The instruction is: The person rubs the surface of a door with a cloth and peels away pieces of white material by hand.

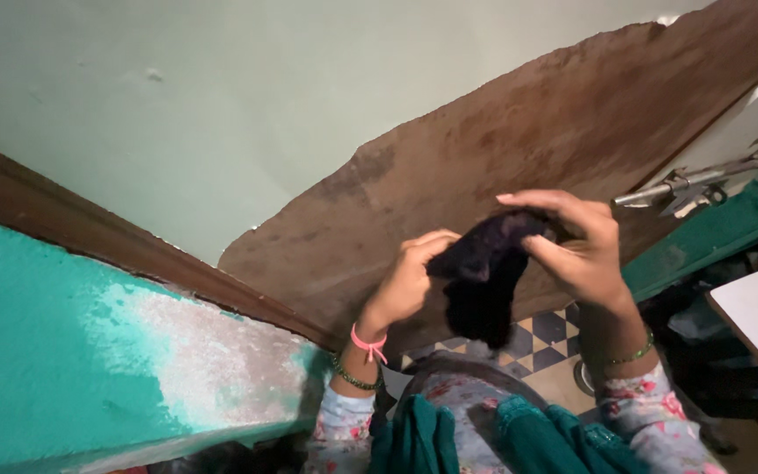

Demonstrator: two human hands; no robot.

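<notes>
Left hand (410, 281) pinches near edge of small fuzzy black cloth bundle (484, 276); right hand (577, 246), fingers curled, grips its top at 2 o'clock (seemingly stretching it open). Bundle hangs between, before peeling brown wall patch (528, 132).

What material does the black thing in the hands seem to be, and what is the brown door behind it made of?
The black thing, held by the left hand and the right hand, looks like soft knitted or fleecy cloth: it sags and has a fuzzy, matt surface. The door looks like old wood with a dull, worn finish: it is brown, stained, and chipped along its edge.
</notes>
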